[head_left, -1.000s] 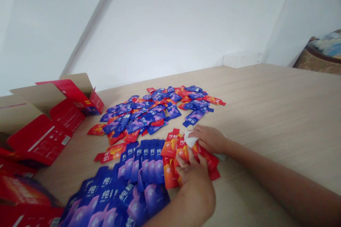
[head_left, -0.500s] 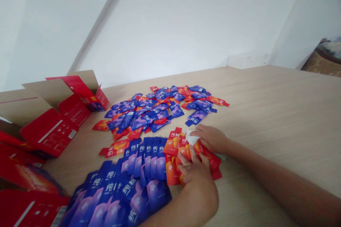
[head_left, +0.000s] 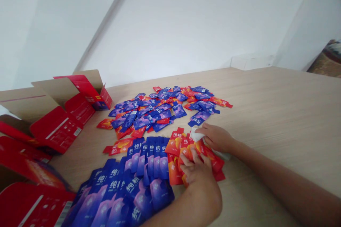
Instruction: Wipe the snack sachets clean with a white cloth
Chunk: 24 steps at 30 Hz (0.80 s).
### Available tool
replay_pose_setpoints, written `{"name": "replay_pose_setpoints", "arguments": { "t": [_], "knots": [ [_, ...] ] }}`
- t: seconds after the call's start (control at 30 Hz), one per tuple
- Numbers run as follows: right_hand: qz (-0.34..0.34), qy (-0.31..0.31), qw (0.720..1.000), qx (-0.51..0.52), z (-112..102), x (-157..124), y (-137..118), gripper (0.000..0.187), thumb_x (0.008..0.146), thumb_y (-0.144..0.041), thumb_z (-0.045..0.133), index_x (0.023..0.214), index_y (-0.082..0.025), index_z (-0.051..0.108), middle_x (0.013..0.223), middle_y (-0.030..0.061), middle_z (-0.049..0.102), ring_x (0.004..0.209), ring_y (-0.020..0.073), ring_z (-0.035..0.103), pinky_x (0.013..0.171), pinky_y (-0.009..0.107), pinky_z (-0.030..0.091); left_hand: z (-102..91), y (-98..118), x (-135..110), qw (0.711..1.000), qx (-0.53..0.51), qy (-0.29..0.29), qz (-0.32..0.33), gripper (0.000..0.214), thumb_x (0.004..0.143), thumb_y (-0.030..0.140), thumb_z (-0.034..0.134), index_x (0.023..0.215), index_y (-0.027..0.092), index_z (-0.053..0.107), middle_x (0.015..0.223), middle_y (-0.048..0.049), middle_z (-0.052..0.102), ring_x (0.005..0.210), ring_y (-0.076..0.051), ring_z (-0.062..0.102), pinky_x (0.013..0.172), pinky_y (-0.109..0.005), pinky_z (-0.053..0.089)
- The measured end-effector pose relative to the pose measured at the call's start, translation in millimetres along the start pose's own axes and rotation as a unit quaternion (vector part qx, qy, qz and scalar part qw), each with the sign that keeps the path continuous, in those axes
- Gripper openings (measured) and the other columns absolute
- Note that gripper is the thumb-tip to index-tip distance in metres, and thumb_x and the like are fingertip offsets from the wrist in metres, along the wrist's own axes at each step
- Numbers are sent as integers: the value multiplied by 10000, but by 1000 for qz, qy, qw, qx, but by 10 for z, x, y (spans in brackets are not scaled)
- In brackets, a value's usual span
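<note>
The counter (head_left: 279, 113) lies bare and wide to the right of both arms; the left side is crowded by open red cartons (head_left: 55, 131). Since half a second ago neither hand has shifted. The left hand (head_left: 198, 170) presses spread fingers flat on the glossy red sachets (head_left: 176, 143), fanned beside the overlapped blue sachets (head_left: 149, 152). The right hand (head_left: 217, 137) pinches a crumpled white wipe (head_left: 195, 135) against them, near the loose pile (head_left: 165, 108)

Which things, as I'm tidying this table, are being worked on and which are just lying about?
In hand: red sachets, under the left hand; white cloth, in the right hand.
Lying about: blue sachet row; mixed sachet pile; red cartons.
</note>
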State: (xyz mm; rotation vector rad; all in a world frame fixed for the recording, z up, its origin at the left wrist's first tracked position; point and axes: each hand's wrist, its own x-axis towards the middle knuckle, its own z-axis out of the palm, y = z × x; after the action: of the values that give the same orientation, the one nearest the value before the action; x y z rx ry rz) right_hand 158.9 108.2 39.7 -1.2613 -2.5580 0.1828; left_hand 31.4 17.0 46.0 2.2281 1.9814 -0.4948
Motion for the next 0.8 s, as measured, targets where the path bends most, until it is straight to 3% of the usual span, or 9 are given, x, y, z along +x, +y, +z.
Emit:
{"name": "replay_pose_setpoints", "arguments": {
  "t": [0.1, 0.23, 0.43, 0.53, 0.63, 0.8],
  "knots": [
    [-17, 22, 999, 25, -39, -38, -29, 428, 759, -128, 428, 1165, -212, 540, 1013, 71, 533, 858, 190, 517, 782, 297, 390, -2, 0, -6, 1000, -5, -11, 1, 578, 837, 64, 373, 1350, 330, 347, 1444, -98, 217, 1214, -455, 275, 832, -658, 419],
    [-72, -17, 996, 47, -12, -45, -120, 396, 747, -116, 435, 1106, -219, 567, 1004, 59, 538, 876, 186, 514, 777, 285, 388, -7, 12, -36, 1000, 0, 14, -9, 570, 837, 47, 364, 1337, 321, 375, 1420, -94, 280, 1210, -434, 301, 843, -636, 430],
    [10, 9, 1000, 4, 15, 10, -25, 417, 775, -115, 425, 1165, -203, 545, 1002, 75, 538, 856, 188, 520, 781, 293, 390, 10, 34, -36, 999, 20, 31, -36, 588, 828, 45, 388, 1315, 375, 381, 1428, -73, 271, 1204, -418, 326, 848, -619, 438],
    [-28, 28, 999, 37, -30, -28, -54, 427, 772, -111, 428, 1174, -207, 537, 1020, 72, 531, 872, 185, 516, 796, 295, 393, 2, 36, -36, 999, 27, 15, -31, 597, 825, 34, 373, 1336, 342, 360, 1435, -76, 244, 1213, -418, 309, 861, -610, 434],
    [-82, -4, 995, 57, -9, -40, -101, 413, 768, -109, 435, 1148, -217, 556, 1016, 63, 534, 887, 185, 518, 796, 289, 394, -6, 28, -45, 999, 29, 13, -29, 602, 826, 26, 360, 1343, 335, 353, 1429, -78, 265, 1210, -419, 312, 866, -610, 428],
    [-24, -4, 1000, 15, 68, 18, 1, 412, 784, -122, 426, 1166, -213, 550, 1009, 72, 541, 885, 191, 524, 782, 296, 395, 7, 13, -51, 998, 25, 37, -36, 593, 828, 27, 371, 1329, 344, 372, 1429, -90, 261, 1203, -415, 329, 854, -597, 442]
  ]
}}
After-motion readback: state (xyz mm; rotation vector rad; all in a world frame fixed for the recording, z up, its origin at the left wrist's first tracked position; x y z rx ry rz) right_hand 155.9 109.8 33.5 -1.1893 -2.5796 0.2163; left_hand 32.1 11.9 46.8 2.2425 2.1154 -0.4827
